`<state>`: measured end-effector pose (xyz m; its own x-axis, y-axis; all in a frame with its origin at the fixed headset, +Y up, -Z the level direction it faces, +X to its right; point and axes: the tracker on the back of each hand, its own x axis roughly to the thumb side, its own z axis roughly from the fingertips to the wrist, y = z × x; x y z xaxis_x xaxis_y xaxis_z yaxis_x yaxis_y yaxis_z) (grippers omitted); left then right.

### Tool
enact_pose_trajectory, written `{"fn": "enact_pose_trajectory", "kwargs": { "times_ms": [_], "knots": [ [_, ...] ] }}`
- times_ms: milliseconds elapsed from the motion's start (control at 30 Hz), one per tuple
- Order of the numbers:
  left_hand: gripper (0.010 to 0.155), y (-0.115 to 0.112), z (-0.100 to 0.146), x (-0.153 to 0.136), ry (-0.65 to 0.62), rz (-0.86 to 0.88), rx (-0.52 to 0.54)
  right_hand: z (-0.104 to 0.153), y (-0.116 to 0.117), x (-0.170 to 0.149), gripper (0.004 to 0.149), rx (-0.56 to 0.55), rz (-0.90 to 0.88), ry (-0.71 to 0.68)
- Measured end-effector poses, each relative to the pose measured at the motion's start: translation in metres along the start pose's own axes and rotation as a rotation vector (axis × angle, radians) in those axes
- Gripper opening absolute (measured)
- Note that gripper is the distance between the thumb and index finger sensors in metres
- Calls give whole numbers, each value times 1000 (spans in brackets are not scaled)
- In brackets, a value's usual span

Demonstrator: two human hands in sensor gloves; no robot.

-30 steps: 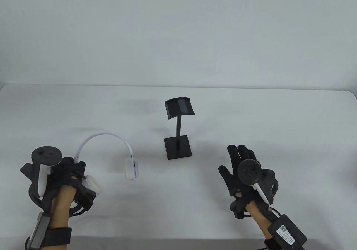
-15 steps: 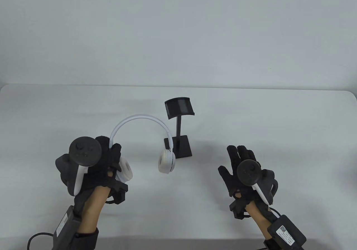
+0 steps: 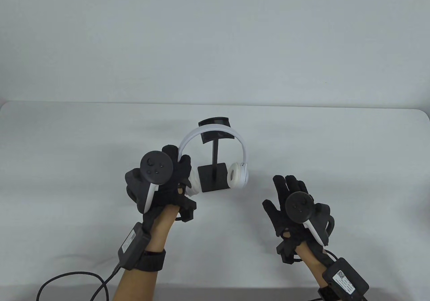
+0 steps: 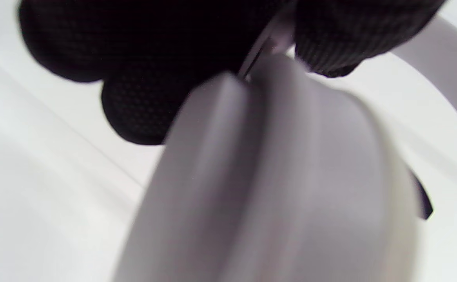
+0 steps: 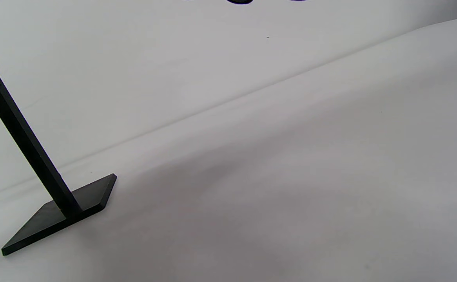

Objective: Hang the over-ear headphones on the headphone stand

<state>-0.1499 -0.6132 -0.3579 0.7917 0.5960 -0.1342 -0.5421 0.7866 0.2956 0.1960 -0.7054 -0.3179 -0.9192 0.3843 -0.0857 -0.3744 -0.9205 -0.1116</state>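
The left hand [image 3: 161, 180] grips white headphones [image 3: 215, 153] by one earcup, having carried them rightward to the black stand [image 3: 215, 156]. The headband arches around its top, apparently not yet resting there. The right hand [image 3: 295, 210] stays flat, fingers spread, holding nothing.

You are working in what looks like a lab or recording setup, not a home. A white cloth covers the table [image 3: 100, 140] with rounded far corners, and a plain pale wall [image 3: 215, 39] fills the far side. Your gloved wrists carry labelled sensor boxes [image 3: 346, 278] trailing a black cable [image 3: 67, 277].
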Motion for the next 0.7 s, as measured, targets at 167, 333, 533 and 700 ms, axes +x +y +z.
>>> {"fn": "enact_pose_trajectory", "kwargs": {
  "times_ms": [167,333,533,700],
  "knots": [
    [57,-29,-18,-1,25,36,-3,-1,0,-1,77,4,0,7],
    [57,-47,-32,-14,50,66,-14,-2,0,-2,77,5,-3,13],
    [57,-61,-42,-29,86,107,-46,-3,1,-3,77,11,3,20],
    [57,-67,-45,-34,99,121,-63,-4,1,-3,76,13,0,23]
  ]
}}
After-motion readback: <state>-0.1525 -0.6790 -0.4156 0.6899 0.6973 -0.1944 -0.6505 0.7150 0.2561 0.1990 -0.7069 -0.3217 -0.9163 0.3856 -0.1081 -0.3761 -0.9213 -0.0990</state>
